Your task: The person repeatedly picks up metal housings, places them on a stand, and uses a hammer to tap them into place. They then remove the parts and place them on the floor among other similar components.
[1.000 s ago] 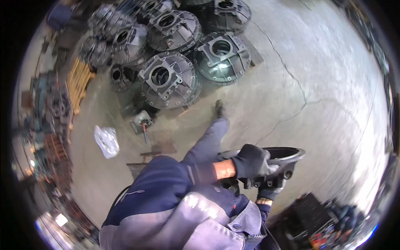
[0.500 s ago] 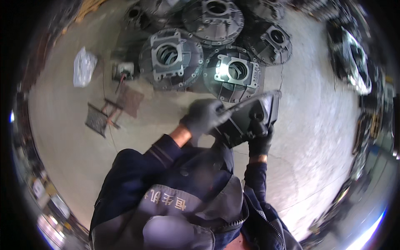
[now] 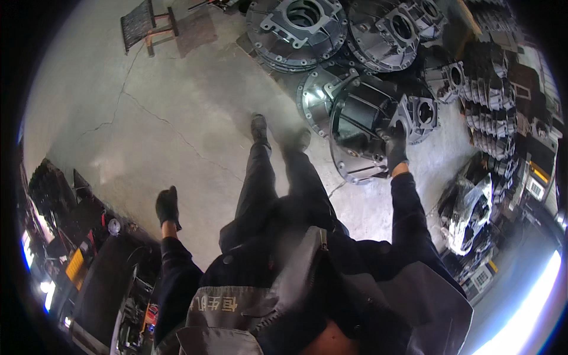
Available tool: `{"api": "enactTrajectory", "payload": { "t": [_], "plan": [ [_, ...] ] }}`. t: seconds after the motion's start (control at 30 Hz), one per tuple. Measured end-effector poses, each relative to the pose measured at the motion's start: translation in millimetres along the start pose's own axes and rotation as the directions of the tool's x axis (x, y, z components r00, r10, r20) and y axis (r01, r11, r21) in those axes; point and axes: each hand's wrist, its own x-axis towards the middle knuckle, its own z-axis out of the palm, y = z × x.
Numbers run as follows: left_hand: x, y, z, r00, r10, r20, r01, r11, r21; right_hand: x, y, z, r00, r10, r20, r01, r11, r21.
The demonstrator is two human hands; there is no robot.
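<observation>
My right hand [image 3: 396, 149], in a dark glove, grips a large dark-grey bell housing casting [image 3: 362, 121] by its right side. The housing is tilted on edge, its round flange with bolt holes and its hollow, ribbed inner side showing. It overlaps the similar castings behind it, and I cannot tell whether it touches them or the floor. Part of my right hand's fingers is hidden against the metal. Away to the left, my gloved left hand [image 3: 167, 206] hangs over the floor with its fingers stretched and nothing in it.
Stacked round housings [image 3: 296, 41] and another housing [image 3: 384, 35] stand at the front. A small folding stool [image 3: 148, 26] is at far left. Piled castings [image 3: 488, 118] and a plastic-wrapped bundle [image 3: 470, 216] line the right. Machinery parts [image 3: 106, 278] crowd the lower left.
My left hand has let go of the housing and swung out to the left. My right hand has carried it rightward, near the stacks. The view has shifted, bringing my legs into sight.
</observation>
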Motion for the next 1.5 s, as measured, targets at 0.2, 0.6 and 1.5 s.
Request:
{"api": "enactTrajectory", "payload": {
  "t": [0.2, 0.6, 1.5],
  "plan": [
    [-60.3, -2.0, 46.6, 0.995, 0.097, -0.006, -0.094, 0.973, 0.209, 56.7, 4.5, -4.1, 0.909, -0.203, 0.365, 0.403, 0.659, -0.635],
    [-129.4, -101.0, 1.6, 0.997, 0.037, -0.066, -0.012, 0.939, 0.345, 77.5, 31.3, 39.4, 0.697, -0.033, 0.717, 0.709, 0.179, -0.682],
    [-168.7, -80.8, 31.9, 0.961, -0.183, 0.208, 0.094, 0.922, 0.376, 86.9, 64.9, 10.8, 0.745, -0.178, 0.643, 0.667, 0.185, -0.722]
  ]
}}
